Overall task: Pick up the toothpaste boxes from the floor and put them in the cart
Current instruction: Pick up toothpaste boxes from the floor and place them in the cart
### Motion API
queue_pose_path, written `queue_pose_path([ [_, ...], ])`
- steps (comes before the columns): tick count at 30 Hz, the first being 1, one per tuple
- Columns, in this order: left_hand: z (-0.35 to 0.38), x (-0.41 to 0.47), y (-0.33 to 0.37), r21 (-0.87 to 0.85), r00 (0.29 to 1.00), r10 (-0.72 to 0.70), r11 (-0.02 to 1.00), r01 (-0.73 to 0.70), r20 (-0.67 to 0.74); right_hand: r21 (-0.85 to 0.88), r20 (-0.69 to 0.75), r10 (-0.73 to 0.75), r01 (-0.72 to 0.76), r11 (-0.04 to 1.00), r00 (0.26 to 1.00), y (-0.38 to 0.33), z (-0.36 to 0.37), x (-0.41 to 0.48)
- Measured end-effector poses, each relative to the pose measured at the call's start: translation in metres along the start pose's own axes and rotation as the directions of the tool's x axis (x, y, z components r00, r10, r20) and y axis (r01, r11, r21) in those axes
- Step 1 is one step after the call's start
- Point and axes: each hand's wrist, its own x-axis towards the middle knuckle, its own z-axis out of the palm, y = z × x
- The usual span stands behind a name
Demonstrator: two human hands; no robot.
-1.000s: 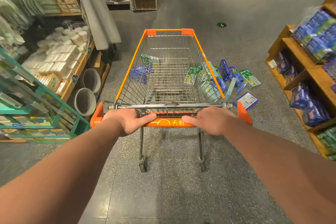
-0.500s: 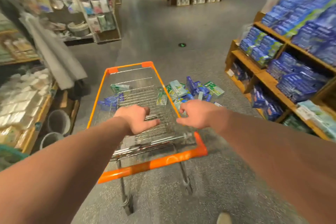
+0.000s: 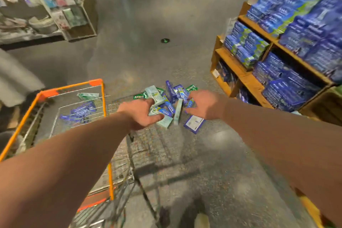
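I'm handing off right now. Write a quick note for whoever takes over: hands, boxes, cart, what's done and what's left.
Left hand: open, empty, reaching toward the near edge of the pile of toothpaste boxes on the floor.
Right hand: open, empty, over the right side of the pile.
Shopping cart: parked on the left, beside the pile; neither hand is on it.
Done: a few boxes appear to lie in the cart, blue ones and a green-and-white one.
Left: most of the pile is still on the floor, including a blue-and-white box lying nearest. Grab and load them.
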Motion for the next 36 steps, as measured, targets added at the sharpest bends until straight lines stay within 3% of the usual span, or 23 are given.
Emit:
queue_pose_path([
  [9,0.004,0.157,0.031,0.004,0.993,-0.051,0.999,0.051,0.110,0.010,0.122,0.097,-0.099,0.995,0.988,0.128,0.000,0.122],
  [15,0.025,0.293,0.019,0.012,0.989,0.001,1.000,-0.003,0.149,0.024,0.192,0.026,-0.031,0.999,0.981,0.188,0.009,0.231],
  [20,0.052,0.405,0.016,-0.139,0.981,-0.005,0.990,0.032,0.192,0.021,0.201,-0.021,0.017,1.000,0.979,0.237,0.034,0.337],
  [30,0.158,0.567,0.026,-0.171,0.958,-0.057,0.979,0.108,0.281,0.091,0.338,-0.066,0.037,0.995,0.939,0.342,0.143,0.496],
  [36,0.272,0.656,0.034,-0.221,0.930,-0.149,0.948,0.231,0.335,0.076,0.359,-0.031,0.004,0.997,0.933,0.385,0.260,0.580],
])
